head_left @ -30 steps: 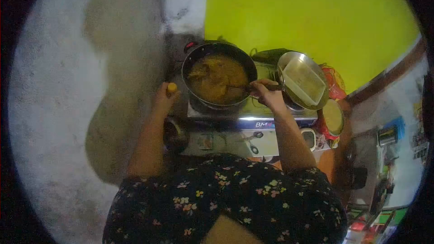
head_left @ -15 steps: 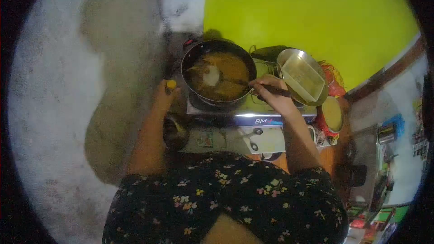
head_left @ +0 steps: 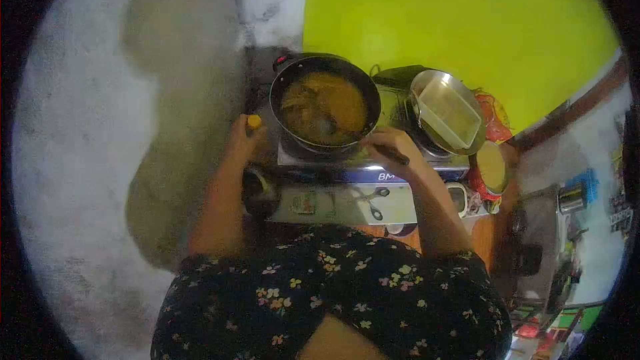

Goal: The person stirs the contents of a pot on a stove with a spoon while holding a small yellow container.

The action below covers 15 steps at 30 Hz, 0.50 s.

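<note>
A deep black pan (head_left: 285, 130) of brown liquid food sits on the stove's left side. My right hand (head_left: 392, 144) is closed round the dark handle of a cooking utensil (head_left: 400, 157) at the pan's near right rim. The utensil's head is down in the brown food (head_left: 337, 100) and hard to make out. To the left of the pan, my left hand (head_left: 245, 139) is closed on a small object with a round yellow top (head_left: 254, 121); the rest of it is hidden in the fingers.
Right of the pan, a metal bowl (head_left: 427, 81) holds a clear rectangular container (head_left: 450, 113). A round tub (head_left: 491, 168) stands beyond the stove (head_left: 360, 173). Scissors (head_left: 377, 203) lie in front of it. A dark pot (head_left: 260, 193) sits below my left hand. A wall rises on the left.
My right hand has moved slightly toward me and left, its handle now tilted more steeply. The pale patch in the food is gone. My left hand has stayed almost in place.
</note>
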{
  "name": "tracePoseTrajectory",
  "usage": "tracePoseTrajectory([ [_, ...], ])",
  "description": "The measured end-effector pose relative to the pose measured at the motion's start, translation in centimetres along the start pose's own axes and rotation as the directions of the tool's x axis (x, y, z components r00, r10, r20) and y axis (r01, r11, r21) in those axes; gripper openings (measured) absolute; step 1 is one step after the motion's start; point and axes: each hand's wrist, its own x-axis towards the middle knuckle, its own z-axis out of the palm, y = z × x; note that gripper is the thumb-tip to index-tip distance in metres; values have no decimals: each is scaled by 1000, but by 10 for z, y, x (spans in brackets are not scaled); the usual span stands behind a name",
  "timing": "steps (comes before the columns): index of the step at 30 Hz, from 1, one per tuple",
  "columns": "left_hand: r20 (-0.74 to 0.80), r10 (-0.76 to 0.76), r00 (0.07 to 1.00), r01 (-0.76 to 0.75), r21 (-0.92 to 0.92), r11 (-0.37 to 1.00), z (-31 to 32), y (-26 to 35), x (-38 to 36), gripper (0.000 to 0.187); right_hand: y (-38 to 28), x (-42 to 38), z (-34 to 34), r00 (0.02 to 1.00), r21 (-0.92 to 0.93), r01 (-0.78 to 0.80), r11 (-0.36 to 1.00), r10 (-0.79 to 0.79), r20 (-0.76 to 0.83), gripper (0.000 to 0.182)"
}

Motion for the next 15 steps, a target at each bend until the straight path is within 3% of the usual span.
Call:
tracePoseTrajectory([
  [3,-24,62,998,-63,-33,997,6,-17,7,59,2,-4,3,996,-85,89,992,-86,30,18],
  [6,-23,36,999,-37,-38,999,0,-1,-3,58,-1,-8,6,995,-79,-52,995,59,84,18],
  [9,-39,42,998,-43,-22,999,0,0,-2,59,4,-8,6,997,-228,4,974,12,70,20],
  [12,-91,34,995,-36,-22,999,8,-13,2,59,18,-12,10,996,-231,-50,972,65,58,22],
  [15,-118,27,993,-22,37,999,13,-15,1,60,29,-11,13,998,-268,-19,963,0,-68,20],
])
